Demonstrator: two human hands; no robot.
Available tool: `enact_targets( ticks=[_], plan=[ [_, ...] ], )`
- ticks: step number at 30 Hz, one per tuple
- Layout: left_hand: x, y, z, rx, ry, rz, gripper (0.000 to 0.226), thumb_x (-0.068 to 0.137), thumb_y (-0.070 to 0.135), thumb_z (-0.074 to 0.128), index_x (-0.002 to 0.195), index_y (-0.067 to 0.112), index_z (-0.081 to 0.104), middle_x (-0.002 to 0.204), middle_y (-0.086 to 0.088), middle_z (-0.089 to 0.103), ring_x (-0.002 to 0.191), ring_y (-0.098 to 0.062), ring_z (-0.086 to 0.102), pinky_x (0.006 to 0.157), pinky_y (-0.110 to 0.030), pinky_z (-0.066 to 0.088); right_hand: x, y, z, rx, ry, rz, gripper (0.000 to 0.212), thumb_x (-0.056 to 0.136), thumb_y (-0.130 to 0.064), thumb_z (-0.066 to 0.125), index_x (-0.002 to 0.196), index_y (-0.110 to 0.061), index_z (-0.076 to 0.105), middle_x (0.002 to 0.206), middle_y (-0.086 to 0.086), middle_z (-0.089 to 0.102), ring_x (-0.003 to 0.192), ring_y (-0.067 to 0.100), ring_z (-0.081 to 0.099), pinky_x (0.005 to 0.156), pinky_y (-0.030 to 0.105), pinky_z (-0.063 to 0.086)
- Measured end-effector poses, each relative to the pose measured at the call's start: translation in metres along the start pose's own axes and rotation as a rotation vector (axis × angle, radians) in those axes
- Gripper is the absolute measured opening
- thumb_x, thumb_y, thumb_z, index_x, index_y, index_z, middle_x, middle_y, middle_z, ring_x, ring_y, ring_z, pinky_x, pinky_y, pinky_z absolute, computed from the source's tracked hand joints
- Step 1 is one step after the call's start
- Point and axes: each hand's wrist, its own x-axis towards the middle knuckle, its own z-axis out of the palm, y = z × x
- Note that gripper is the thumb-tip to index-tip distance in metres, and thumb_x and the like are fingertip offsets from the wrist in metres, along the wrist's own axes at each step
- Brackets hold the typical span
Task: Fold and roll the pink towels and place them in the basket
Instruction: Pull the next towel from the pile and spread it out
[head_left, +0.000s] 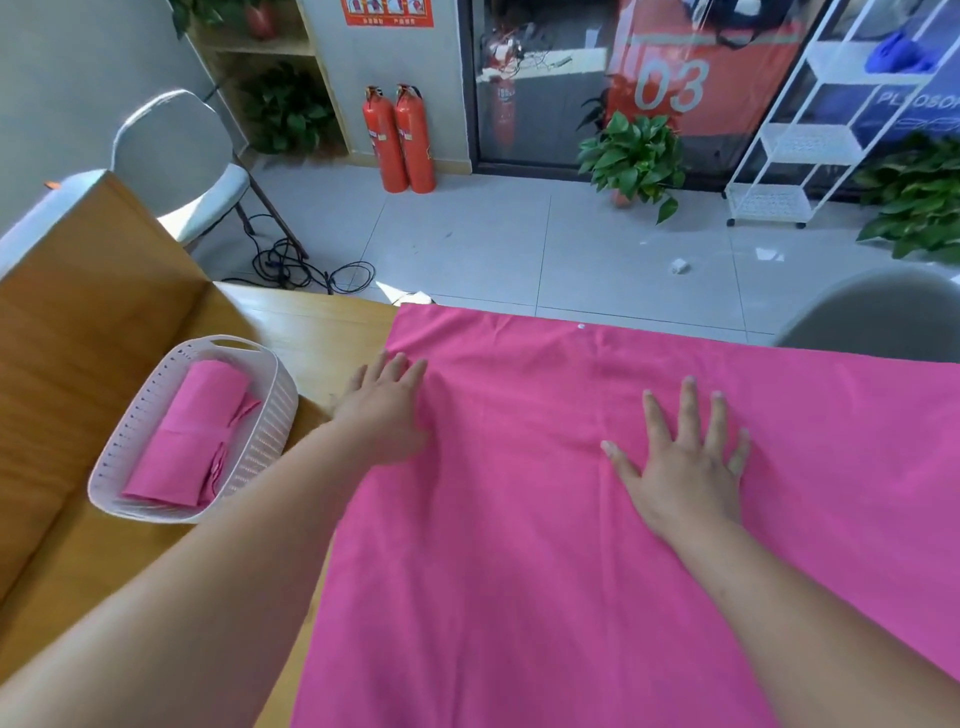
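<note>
- A large bright pink cloth towel (571, 545) lies spread flat on the light wooden table (104, 545), filling the centre and lower right of the frame; its far edge runs along the table's far edge.
- The left hand (387, 410) rests palm down on the towel's left border, in the middle of the frame, fingers straight and close together, pointing toward the upper edge.
- The right hand (685, 462) lies flat on the towel right of centre, fingers straight and fanned wide apart, thumb stretched toward the left.
- An oval pale pink slotted plastic basket (270, 426) stands on the table at the left of the frame, just beside the towel's left edge and apart from it.
- Inside the basket lie two rolled pink towels (192, 436), end to end along its length.
- In the upper part of the frame, on the tiled floor, stand two red fire extinguishers (399, 140), a green potted plant (634, 156) and a white wire shelf rack (810, 135).
- A grey chair (176, 156) stands at the upper left, behind the table.
</note>
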Motion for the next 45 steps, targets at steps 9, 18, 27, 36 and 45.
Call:
enact_targets(
  ticks=[9, 18, 27, 36, 45],
  plan=[
    [-0.025, -0.007, 0.072, -0.042, 0.28, -0.029, 0.086, 0.102, 0.077, 0.023, 0.17, 0.027, 0.008, 0.178, -0.003, -0.002, 0.163, -0.023, -0.013, 0.132, -0.049, 0.004, 0.02, -0.037, 0.021, 0.011, 0.05, -0.079, 0.095, 0.09, -0.091, 0.004, 0.168, -0.036, 0.004, 0.177, 0.004, -0.007, 0.162, 0.032, -0.008, 0.13, 0.056, 0.003],
    [0.026, -0.004, 0.028, 0.047, 0.087, -0.093, 0.083, 0.104, 0.067, 0.021, 0.169, 0.019, 0.001, 0.176, -0.013, -0.007, 0.162, -0.036, -0.011, 0.131, -0.052, 0.001, 0.069, -0.056, -0.009, 0.041, -0.172, -0.063, 0.1, 0.086, -0.093, 0.013, 0.168, -0.037, -0.002, 0.175, 0.003, -0.018, 0.161, 0.032, -0.015, 0.129, 0.059, 0.001],
    [-0.161, -0.015, 0.115, -0.074, 0.144, -0.004, 0.078, 0.106, 0.07, 0.017, 0.17, 0.026, 0.001, 0.177, -0.003, -0.012, 0.162, -0.022, -0.017, 0.132, -0.05, 0.005, -0.108, -0.086, 0.037, 0.037, 0.021, -0.192, 0.08, 0.101, -0.074, 0.007, 0.169, -0.031, 0.013, 0.177, 0.003, -0.008, 0.162, 0.027, -0.011, 0.131, 0.052, 0.004],
    [-0.254, -0.021, 0.125, -0.166, 0.249, 0.029, 0.071, 0.11, 0.058, 0.027, 0.169, 0.021, 0.016, 0.178, -0.004, 0.002, 0.164, -0.023, -0.006, 0.132, -0.05, 0.011, -0.235, -0.083, 0.064, 0.018, -0.046, -0.219, 0.078, 0.102, -0.074, 0.007, 0.168, -0.032, 0.0, 0.175, 0.003, -0.019, 0.162, 0.026, -0.014, 0.131, 0.051, 0.003],
    [-0.344, -0.037, 0.157, -0.131, 0.252, -0.002, 0.078, 0.105, 0.061, 0.037, 0.168, 0.017, 0.02, 0.177, -0.01, 0.002, 0.163, -0.029, -0.004, 0.13, -0.053, 0.011, -0.312, -0.053, 0.077, -0.005, -0.09, -0.255, 0.079, 0.1, -0.073, 0.015, 0.168, -0.033, 0.01, 0.176, 0.003, -0.01, 0.162, 0.029, -0.008, 0.131, 0.052, 0.009]
  ],
)
